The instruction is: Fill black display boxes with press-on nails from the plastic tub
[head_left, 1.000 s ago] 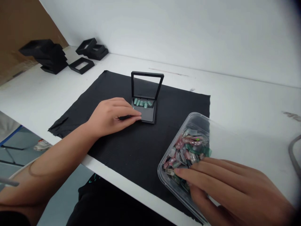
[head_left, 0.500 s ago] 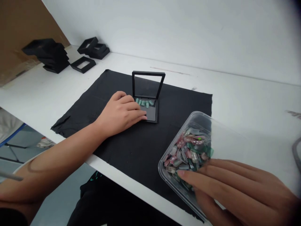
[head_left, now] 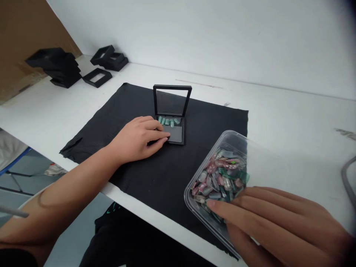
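Observation:
A small black display case (head_left: 174, 134) stands open on a black cloth (head_left: 144, 174), its clear framed lid (head_left: 171, 101) upright. A row of green press-on nails (head_left: 168, 121) lies along the back of its base. My left hand (head_left: 139, 139) rests palm down on the cloth, fingertips touching the case's left front corner. A clear plastic tub (head_left: 222, 174) full of mixed pink, green and grey nails sits at the cloth's right front corner. My right hand (head_left: 272, 222) reaches into the tub, fingers stretched flat over the nails.
Several empty black frame cases (head_left: 59, 66) are piled at the far left of the white table (head_left: 292, 122), with more black frames (head_left: 109, 58) near the wall. Brown cardboard (head_left: 19, 40) leans at the left. A grey cable (head_left: 347, 178) curls at the right edge.
My left hand slid forward onto the case and then drew back a little to its front corner. My right hand stays over the nails in the tub, barely shifted.

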Motion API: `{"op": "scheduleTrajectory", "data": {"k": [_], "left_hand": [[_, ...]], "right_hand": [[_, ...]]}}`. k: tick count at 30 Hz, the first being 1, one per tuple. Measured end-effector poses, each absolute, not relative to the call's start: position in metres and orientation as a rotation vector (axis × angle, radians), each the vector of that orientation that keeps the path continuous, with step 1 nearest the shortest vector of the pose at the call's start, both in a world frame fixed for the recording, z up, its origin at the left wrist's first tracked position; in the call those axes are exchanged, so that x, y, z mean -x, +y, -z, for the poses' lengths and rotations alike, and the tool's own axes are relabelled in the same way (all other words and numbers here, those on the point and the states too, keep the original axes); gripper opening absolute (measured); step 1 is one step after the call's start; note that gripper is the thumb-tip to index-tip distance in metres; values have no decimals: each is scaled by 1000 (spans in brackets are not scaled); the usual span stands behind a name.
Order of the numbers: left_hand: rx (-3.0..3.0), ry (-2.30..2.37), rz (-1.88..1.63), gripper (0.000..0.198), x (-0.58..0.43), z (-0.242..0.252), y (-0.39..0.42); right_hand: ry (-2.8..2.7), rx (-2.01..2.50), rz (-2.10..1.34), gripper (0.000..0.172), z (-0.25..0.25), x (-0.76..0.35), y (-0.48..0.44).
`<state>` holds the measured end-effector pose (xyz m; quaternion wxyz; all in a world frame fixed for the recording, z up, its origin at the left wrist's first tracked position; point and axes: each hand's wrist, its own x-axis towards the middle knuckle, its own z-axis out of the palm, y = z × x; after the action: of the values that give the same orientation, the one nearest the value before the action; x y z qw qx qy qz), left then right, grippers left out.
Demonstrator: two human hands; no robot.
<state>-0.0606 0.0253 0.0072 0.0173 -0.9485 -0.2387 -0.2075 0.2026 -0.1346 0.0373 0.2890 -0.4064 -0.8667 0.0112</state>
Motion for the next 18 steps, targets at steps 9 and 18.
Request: {"op": "scheduleTrajectory", "data": {"k": [9,18], "left_hand": [[2868,-918,697,24,61,-8,31],[2872,-1099,949,26,73,-17,38]], "right_hand": [[-2300,1070,-127,25,-38,-204,-137],[-2302,1069,-145,23,-37,-205,-136]]}}
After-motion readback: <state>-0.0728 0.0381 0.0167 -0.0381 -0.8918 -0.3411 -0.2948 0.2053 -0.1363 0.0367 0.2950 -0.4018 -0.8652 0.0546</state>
